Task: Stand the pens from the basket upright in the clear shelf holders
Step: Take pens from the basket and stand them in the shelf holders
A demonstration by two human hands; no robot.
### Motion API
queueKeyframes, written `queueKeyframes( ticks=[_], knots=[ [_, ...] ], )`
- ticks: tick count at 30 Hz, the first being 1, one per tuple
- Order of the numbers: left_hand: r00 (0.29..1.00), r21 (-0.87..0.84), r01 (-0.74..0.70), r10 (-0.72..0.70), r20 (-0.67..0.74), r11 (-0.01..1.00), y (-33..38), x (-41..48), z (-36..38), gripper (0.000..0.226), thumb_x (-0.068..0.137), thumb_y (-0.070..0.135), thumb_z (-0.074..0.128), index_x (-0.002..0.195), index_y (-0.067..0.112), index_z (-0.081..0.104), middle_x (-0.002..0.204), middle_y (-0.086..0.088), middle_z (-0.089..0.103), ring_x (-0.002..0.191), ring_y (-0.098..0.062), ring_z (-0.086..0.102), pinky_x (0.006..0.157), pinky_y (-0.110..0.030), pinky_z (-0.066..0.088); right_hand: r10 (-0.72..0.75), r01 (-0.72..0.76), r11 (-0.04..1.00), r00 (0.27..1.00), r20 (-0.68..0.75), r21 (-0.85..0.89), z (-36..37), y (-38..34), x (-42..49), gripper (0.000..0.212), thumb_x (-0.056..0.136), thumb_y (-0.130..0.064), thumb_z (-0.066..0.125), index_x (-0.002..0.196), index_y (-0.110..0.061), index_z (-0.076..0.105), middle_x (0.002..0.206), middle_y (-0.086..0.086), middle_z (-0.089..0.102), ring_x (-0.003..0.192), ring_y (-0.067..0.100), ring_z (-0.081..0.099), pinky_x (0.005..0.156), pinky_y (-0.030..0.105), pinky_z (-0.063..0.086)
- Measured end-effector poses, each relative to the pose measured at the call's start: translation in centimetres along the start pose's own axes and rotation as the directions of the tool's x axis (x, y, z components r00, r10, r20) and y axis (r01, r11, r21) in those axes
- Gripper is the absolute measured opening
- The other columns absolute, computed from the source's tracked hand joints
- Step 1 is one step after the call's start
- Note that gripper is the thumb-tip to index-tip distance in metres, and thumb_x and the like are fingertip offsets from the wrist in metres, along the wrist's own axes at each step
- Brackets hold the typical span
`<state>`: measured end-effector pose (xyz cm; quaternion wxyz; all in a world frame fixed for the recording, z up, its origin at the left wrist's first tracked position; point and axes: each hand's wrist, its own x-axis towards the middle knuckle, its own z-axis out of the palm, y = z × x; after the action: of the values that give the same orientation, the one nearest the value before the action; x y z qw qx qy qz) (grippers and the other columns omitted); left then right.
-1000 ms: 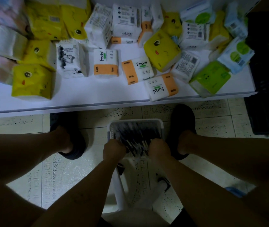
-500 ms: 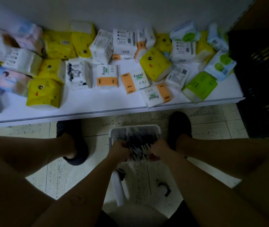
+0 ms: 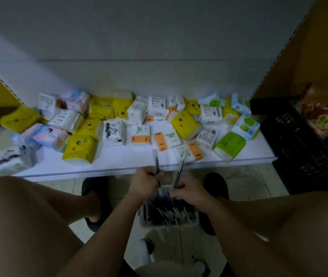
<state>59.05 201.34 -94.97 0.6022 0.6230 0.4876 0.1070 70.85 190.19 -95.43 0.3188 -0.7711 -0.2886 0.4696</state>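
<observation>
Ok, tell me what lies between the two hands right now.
In the head view, the left hand and right hand sit close together; the gap between them shows only the far end of the basket and its pens.

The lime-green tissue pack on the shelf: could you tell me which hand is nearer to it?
Right. The right hand lies below-left of the lime-green pack; the left hand is farther left.

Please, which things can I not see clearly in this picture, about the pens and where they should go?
1. Clear holders: none appears in the head view.
2. Gripped pens: number in left hand and right hand unclear, head view; fingers and blur hide them.
3. Basket pens: uncountable, head view; dim, blurred.
</observation>
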Motion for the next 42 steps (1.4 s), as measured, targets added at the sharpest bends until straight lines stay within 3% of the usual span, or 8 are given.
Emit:
queueKeyframes(
  ticks=[3, 8, 12, 18, 21, 24, 34, 42],
  knots=[
    [0.978, 0.024, -0.205, 0.206, -0.021, 0.978, 3.8, -0.7, -2.7, 0.016, 0.084, 0.01, 0.072, 0.098, 0.006, 0.065, 0.081, -0.002, 0.067, 0.081, -0.025, 0.069, 0.079, -0.049, 0.057, -0.136, 0.132, 0.99, 0.98, -0.147, -0.04, -1.3, -4.3, -0.9, 0.018, 0.079, -0.004, 0.065, 0.067, -0.017, 0.059, 0.069, -0.001, 0.06, 0.071, 0.017, 0.058, 0.067, 0.028, 0.046],
    [0.863, 0.027, -0.504, 0.505, -0.039, 0.863, 10.1, -3.0, -6.9, 0.093, 0.082, -0.005, 0.069, 0.151, 0.035, 0.019, 0.083, 0.001, 0.06, 0.066, -0.021, 0.068, 0.066, -0.046, 0.058, -0.403, 0.412, 0.911, 0.897, -0.184, 0.012, -3.5, -11.9, -2.5, 0.022, 0.081, 0.012, 0.061, 0.079, -0.008, 0.052, 0.077, 0.009, 0.057, 0.076, 0.031, 0.054, 0.068, 0.024, 0.049],
    [0.755, 0.04, -0.654, 0.655, -0.033, 0.756, 15.8, -5.4, -10.0, 0.107, 0.081, -0.007, 0.068, 0.142, 0.061, 0.014, 0.087, 0.006, 0.057, 0.062, -0.024, 0.068, 0.052, -0.04, 0.058, -0.544, 0.544, 0.837, 0.812, -0.213, -0.06, -5.6, -17.8, -4.1, 0.016, 0.087, -0.008, 0.066, 0.082, -0.023, 0.062, 0.083, 0.002, 0.069, 0.081, 0.024, 0.069, 0.078, 0.045, 0.057],
    [0.634, 0.142, -0.758, 0.77, -0.073, 0.637, 22.7, -8.2, -13.9, 0.088, 0.081, -0.004, 0.07, 0.132, 0.055, 0.03, 0.096, -0.001, 0.058, 0.063, -0.028, 0.069, 0.054, -0.05, 0.056, -0.704, 0.676, 0.707, 0.645, -0.297, -0.207, -7.9, -25.2, -7.1, 0.024, 0.081, -0.015, 0.07, 0.09, -0.036, 0.062, 0.079, -0.015, 0.068, 0.075, 0.003, 0.066, 0.073, 0.033, 0.055],
    [0.557, 0.183, -0.806, 0.826, -0.091, 0.563, 25.9, -9.2, -15.8, 0.085, 0.082, -0.002, 0.071, 0.131, 0.053, 0.029, 0.097, -0.001, 0.057, 0.062, -0.025, 0.068, 0.052, -0.044, 0.056, -0.78, 0.781, 0.606, 0.548, -0.302, -0.148, -8.8, -28.5, -8.9, 0.091, 0.076, -0.007, 0.074, 0.141, -0.047, 0.023, 0.09, -0.011, 0.063, 0.065, 0.016, 0.067, 0.067, 0.042, 0.06],
    [0.486, 0.242, -0.831, 0.866, -0.118, 0.5, 29.2, -10.4, -17.4, 0.084, 0.08, -0.001, 0.073, 0.129, 0.053, 0.03, 0.098, -0.002, 0.06, 0.062, -0.022, 0.07, 0.052, -0.038, 0.058, -0.846, 0.858, 0.496, 0.44, -0.302, -0.138, -9.7, -31.4, -10.5, 0.128, 0.075, 0.002, 0.075, 0.135, -0.069, -0.013, 0.097, -0.005, 0.058, 0.059, 0.024, 0.068, 0.063, 0.045, 0.06],
    [0.259, 0.448, -0.835, 0.947, -0.191, 0.319, 37.7, -12.2, -21.6, 0.056, 0.087, 0.018, 0.068, 0.125, 0.044, 0.036, 0.077, 0.006, 0.062, 0.073, -0.01, 0.066, 0.066, -0.029, 0.057, -0.916, 0.902, 0.33, 0.235, -0.325, -0.278, -12.4, -40.8, -12.3, 0.092, 0.083, -0.001, 0.071, 0.133, -0.055, 0.016, 0.096, 0.001, 0.062, 0.063, 0.014, 0.07, 0.064, 0.028, 0.06],
    [0.213, 0.45, -0.818, 0.916, -0.341, 0.358, 43.0, -11.6, -25.2, 0.033, 0.088, 0.02, 0.067, 0.114, 0.028, 0.049, 0.098, 0.005, 0.063, 0.074, -0.008, 0.069, 0.063, -0.023, 0.059, -0.905, 0.934, 0.218, 0.086, -0.417, -0.281, -14.2, -47.5, -9.8, 0.052, 0.09, -0.011, 0.066, 0.126, -0.041, 0.043, 0.089, -0.007, 0.061, 0.065, 0.011, 0.069, 0.06, 0.024, 0.059]
  ],
)
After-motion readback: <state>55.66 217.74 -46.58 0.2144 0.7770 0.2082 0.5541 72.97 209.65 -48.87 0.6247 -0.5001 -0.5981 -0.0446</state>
